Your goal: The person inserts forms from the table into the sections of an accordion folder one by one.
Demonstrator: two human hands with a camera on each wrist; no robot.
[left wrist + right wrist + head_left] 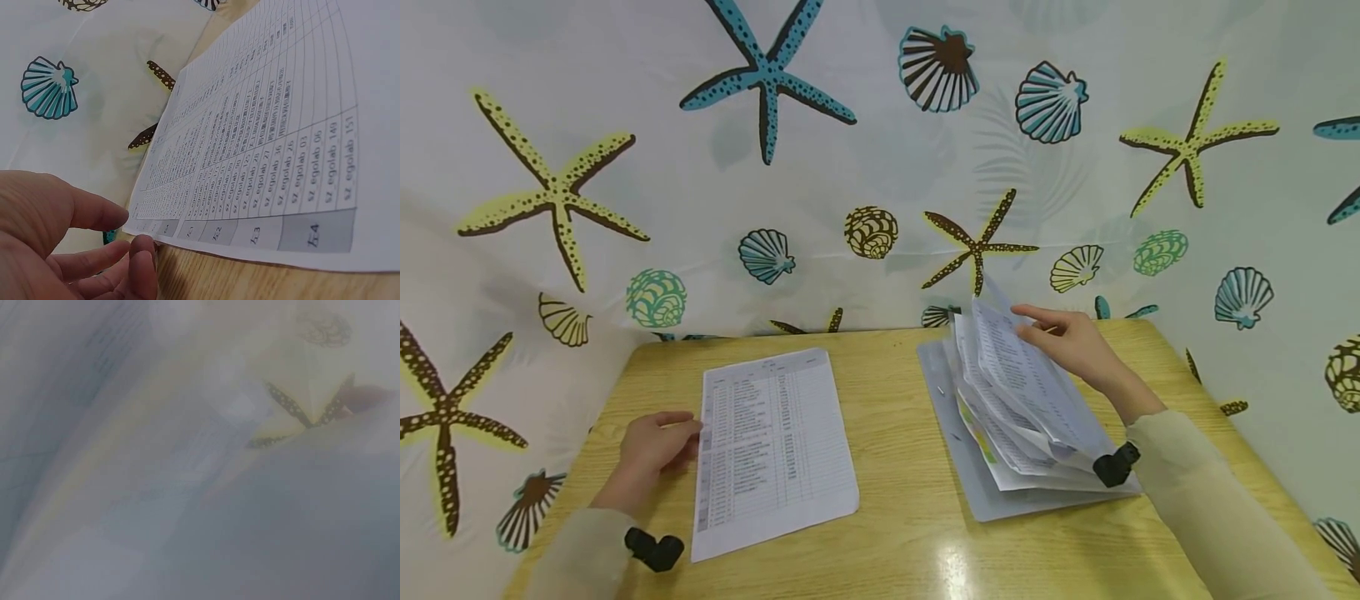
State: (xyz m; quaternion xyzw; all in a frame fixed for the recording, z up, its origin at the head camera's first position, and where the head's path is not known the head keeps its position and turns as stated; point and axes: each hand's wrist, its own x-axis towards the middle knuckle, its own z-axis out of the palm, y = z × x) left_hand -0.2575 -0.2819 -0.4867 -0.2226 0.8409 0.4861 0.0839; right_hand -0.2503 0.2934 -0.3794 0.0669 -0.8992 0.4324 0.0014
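Observation:
A printed table sheet (775, 450) lies on the left of the wooden table. My left hand (658, 446) is at its left edge; in the left wrist view the thumb and index finger (142, 247) pinch that edge. On the right, a grey folder (981, 496) lies open with a fanned bundle of printed pages (1022, 367) rising from it. My right hand (1071, 342) holds the upper right edge of the raised pages, thumb and fingers close together. In the right wrist view, a hazy translucent sheet (269, 531) covers most of the picture and veils the fingers (369, 399).
Bare wooden tabletop (895, 433) lies between the sheet and the folder. A white cloth (850, 167) printed with starfish and shells hangs behind the table and along both sides. Yellow-green strips (981, 437) show at the left edge of the pages. Each wrist wears a small black camera (655, 550).

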